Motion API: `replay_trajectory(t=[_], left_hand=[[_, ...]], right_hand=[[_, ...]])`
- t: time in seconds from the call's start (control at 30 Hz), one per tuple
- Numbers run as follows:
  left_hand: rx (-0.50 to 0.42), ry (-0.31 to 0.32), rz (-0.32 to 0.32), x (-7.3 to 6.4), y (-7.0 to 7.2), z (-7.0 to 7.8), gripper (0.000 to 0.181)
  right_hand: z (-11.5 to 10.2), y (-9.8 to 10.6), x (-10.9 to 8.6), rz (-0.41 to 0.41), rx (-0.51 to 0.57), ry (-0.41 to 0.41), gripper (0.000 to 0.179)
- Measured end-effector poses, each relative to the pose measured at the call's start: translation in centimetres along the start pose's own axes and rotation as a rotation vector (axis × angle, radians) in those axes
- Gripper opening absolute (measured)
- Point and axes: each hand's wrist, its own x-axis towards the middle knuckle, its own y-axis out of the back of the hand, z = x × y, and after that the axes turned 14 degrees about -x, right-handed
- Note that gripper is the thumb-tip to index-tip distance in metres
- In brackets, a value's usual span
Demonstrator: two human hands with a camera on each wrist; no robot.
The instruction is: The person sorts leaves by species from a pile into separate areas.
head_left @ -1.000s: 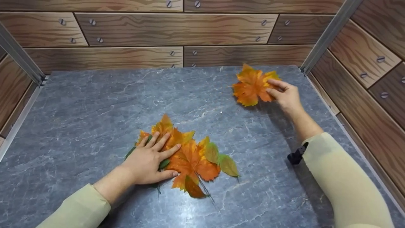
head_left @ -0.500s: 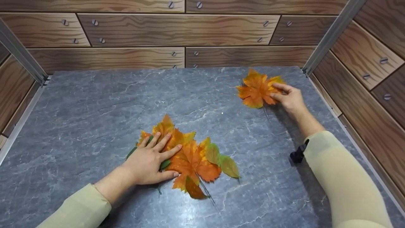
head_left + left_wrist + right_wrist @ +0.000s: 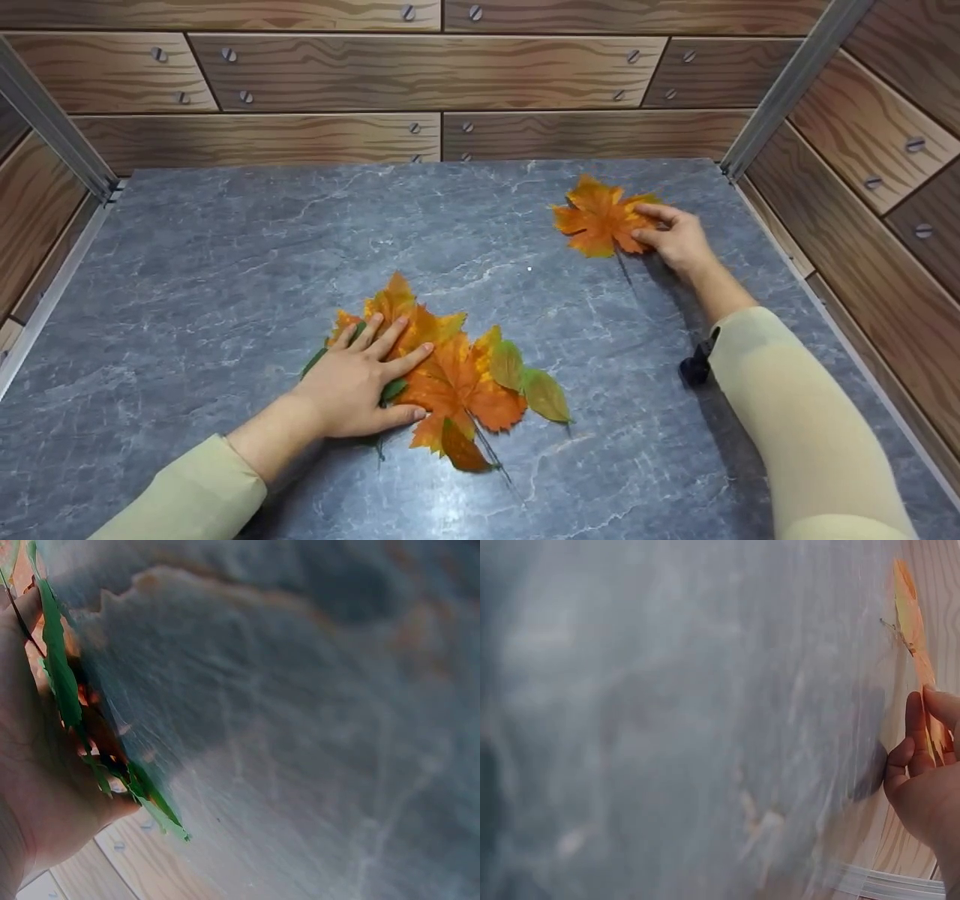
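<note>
My left hand (image 3: 358,386) lies with spread, straight fingers on a pile of artificial autumn leaves (image 3: 450,375), orange and yellow with thin stems. Green leaves (image 3: 61,664) show under that palm in the left wrist view. Two green-brown leaves (image 3: 546,395) stick out at the pile's right side, and a small brown leaf (image 3: 463,448) lies at its front. Toward the back right, my right hand (image 3: 677,238) pinches the right edge of a single orange maple leaf (image 3: 600,217) between thumb and fingers. That leaf appears edge-on in the right wrist view, its stem pointing toward the table.
The grey marbled table (image 3: 247,232) is bounded by wood-patterned walls (image 3: 427,71) at the back and sides. Metal posts (image 3: 795,82) stand at the back corners. A black wrist device (image 3: 696,365) sits at the right sleeve.
The right hand, holding the maple leaf, has come slightly toward the front, shifting first right and then back left. The left hand stays on the pile.
</note>
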Motion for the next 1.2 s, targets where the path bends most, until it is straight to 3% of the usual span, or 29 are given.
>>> replay_trajectory(t=[0.33, 0.73, 1.2], left_hand=[[0.009, 0.0, -0.001, 0.2, 0.1, 0.0, 0.086], [0.0, -0.02, 0.011, 0.1, -0.1, -0.1, 0.084], [0.012, -0.016, 0.019, 0.0, -0.2, -0.1, 0.085]], right_hand=[[0.6, 0.0, 0.8, -0.046, -0.114, -0.042, 0.057], [0.6, -0.2, 0.8, -0.081, -0.114, -0.033, 0.059], [0.6, 0.9, -0.1, -0.063, -0.1, -0.014, 0.06]])
